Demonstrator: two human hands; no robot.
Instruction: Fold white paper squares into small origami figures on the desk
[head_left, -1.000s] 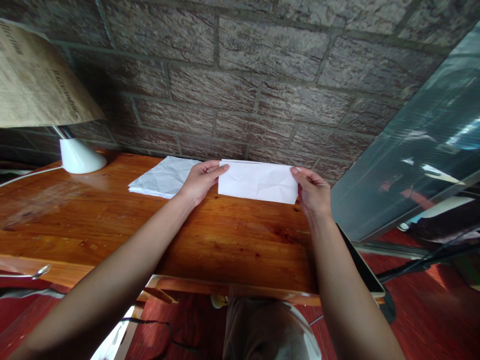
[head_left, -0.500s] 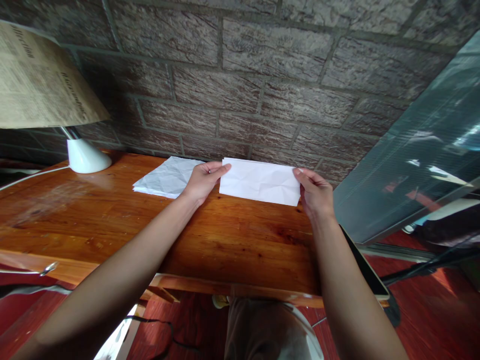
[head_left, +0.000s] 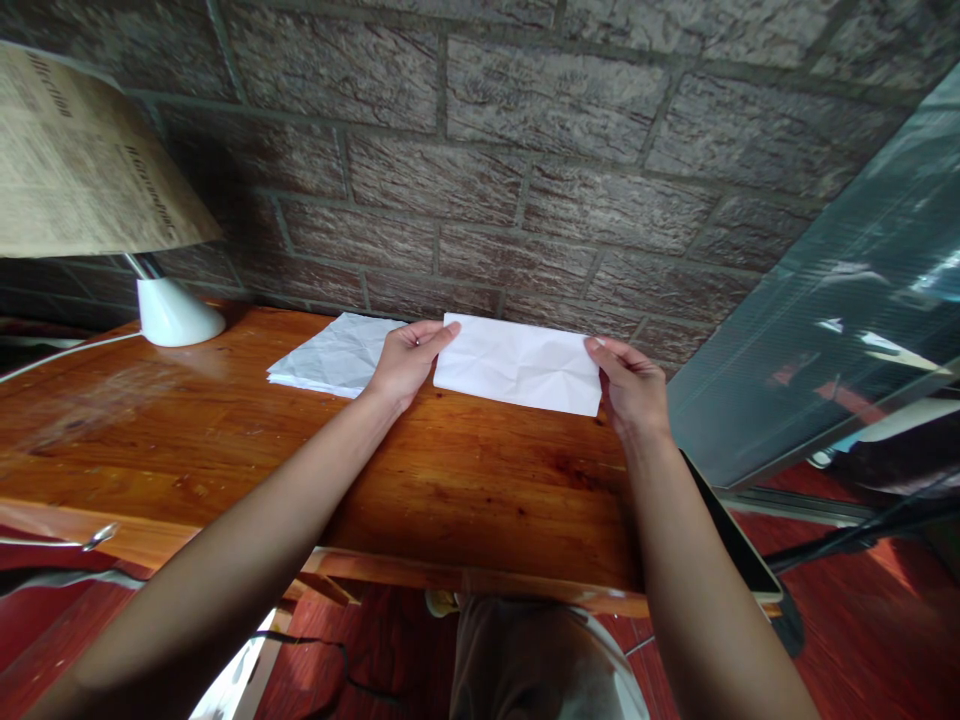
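Observation:
A white sheet of paper (head_left: 517,365), creased and apparently folded into a long rectangle, is held up between my hands above the back of the wooden table (head_left: 465,490). My left hand (head_left: 409,365) pinches its upper left corner between thumb and fingers. At the upper right corner, my right hand (head_left: 630,378) grips it the same way, thumb in front. Left of the sheet lies a stack of creased white paper (head_left: 330,355), its right side partly hidden behind my left hand.
A lamp with a newspaper-print shade (head_left: 90,160) and white base (head_left: 176,312) stands at the left. A brick wall (head_left: 480,180) rises behind the table. On the right are a translucent panel (head_left: 795,330) and a dark flat object with a pale rim (head_left: 731,530), partly behind my forearm.
The paper's front has tilted slightly, its lower edge now a bit lower at the right, and the second layer along its top edge no longer shows. Both hands keep their grip almost in place.

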